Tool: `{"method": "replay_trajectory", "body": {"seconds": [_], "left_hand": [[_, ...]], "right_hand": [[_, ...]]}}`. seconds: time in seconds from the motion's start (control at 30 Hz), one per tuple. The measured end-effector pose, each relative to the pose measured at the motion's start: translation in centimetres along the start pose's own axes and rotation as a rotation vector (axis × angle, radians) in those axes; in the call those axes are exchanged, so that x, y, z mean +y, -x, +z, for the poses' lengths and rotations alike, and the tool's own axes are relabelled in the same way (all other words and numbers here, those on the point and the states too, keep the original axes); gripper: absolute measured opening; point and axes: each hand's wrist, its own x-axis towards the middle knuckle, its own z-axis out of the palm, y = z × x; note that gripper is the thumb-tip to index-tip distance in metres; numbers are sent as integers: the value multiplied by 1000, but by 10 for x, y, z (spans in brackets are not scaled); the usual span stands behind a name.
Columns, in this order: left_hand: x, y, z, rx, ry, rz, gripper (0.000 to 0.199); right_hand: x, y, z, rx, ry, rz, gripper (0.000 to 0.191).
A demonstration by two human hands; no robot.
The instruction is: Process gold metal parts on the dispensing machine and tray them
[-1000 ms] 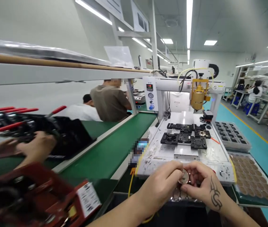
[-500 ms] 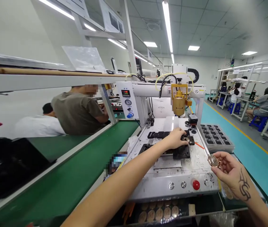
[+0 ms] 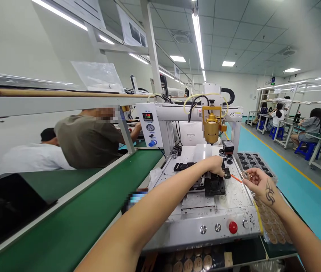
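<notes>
My left hand (image 3: 215, 165) reaches over the black fixture (image 3: 215, 184) on the white machine bed, its fingers bent down at a small black block (image 3: 226, 172). What its fingertips hold is hidden. My right hand (image 3: 259, 183) pinches a round, gold-rimmed watch-like part (image 3: 246, 175) at the right edge of the bed. An orange stick (image 3: 236, 178) lies between the two hands. The brass-coloured machine head (image 3: 211, 127) hangs above and behind my left hand.
A control box (image 3: 150, 124) stands at the bed's back left. Buttons, one a red knob (image 3: 233, 227), line the front panel. Trays of black parts (image 3: 255, 162) sit at the right. A green conveyor (image 3: 92, 211) and seated people are on the left.
My right hand has moved left and slightly up with the round part, nearer to my left hand. My left hand stays over the fixture, its fingers now pointing more downward. The view has shifted slightly.
</notes>
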Motion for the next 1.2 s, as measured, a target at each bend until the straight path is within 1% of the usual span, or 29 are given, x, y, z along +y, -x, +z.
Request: {"method": "replay_trajectory", "body": {"seconds": [0.03, 0.1, 0.17, 0.27, 0.33, 0.4, 0.47, 0.53, 0.7, 0.8, 0.93, 1.03, 1.1, 1.2], "left_hand": [[0, 4, 0, 29, 33, 5, 30], [-3, 16, -4, 123, 126, 15, 24], [-10, 32, -11, 244, 243, 28, 20], [-21, 62, -21, 380, 420, 59, 30], [-26, 86, -25, 422, 508, 76, 34], [-28, 110, -25, 447, 565, 82, 35], [-29, 133, -23, 458, 603, 88, 33], [-29, 153, -19, 465, 665, 97, 32], [-30, 185, -10, 469, 811, 109, 34], [-31, 202, -4, 453, 825, 97, 32], [-29, 225, 6, 470, 838, 84, 31], [-25, 238, 14, 508, 839, 86, 32], [-19, 243, 21, 557, 808, 88, 31], [-8, 251, 36, 632, 736, 82, 28]], "right_hand": [[4, -10, 7, -3, 7, -12, 50], [8, -29, 21, -36, 34, -39, 47], [10, -50, 32, -111, 78, -70, 42], [7, -81, 41, -260, 163, -105, 37], [5, -98, 44, -370, 222, -112, 34], [4, -110, 45, -468, 272, -120, 34], [5, -116, 46, -535, 309, -136, 35], [6, -118, 47, -569, 333, -160, 37], [14, -118, 53, -567, 375, -240, 38], [21, -114, 56, -509, 389, -247, 41], [26, -108, 61, -440, 383, -241, 43], [28, -107, 64, -402, 374, -234, 38], [27, -108, 66, -375, 370, -227, 36], [20, -104, 66, -314, 365, -235, 38]]}}
